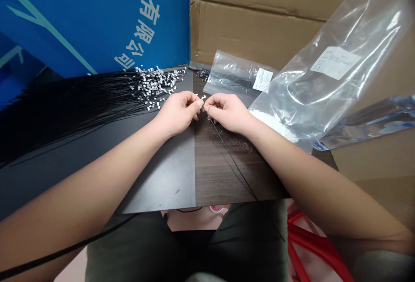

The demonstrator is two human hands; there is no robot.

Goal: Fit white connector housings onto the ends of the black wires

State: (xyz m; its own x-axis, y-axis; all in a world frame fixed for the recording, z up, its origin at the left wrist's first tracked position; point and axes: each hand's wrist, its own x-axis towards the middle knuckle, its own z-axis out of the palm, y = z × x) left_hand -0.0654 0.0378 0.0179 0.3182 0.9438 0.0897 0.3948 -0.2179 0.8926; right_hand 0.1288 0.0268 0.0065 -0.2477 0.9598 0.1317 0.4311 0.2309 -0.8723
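A thin black wire (227,152) runs from the meeting fingertips of both hands, back under the right hand (227,111) and along the wrist side of that forearm to the near table edge. The right hand is curled narrow, thumb and forefinger pinched on the wire's top end. The left hand (177,111) faces it, fingers folded in, its fingertips pinched on the same end and touching those of the right. Whether a small fitting sits between them is too small to tell.

Just beyond the fingertips lie a few loose white bits (203,97). Outward of the left hand, a thick spread of black wires (65,105) fans across a dark mat (162,174), their white end pieces (155,85) scattered just past the left knuckles. The right hand lies over the bare wood-grain tabletop (220,174).

Beyond the right hand lies a small clear bag (233,77) with a white label. Outward of that wrist a large clear plastic bag (324,83) rises, also labelled. A blue printed panel (81,14) stands behind the left hand and a cardboard box (259,23) behind the right.
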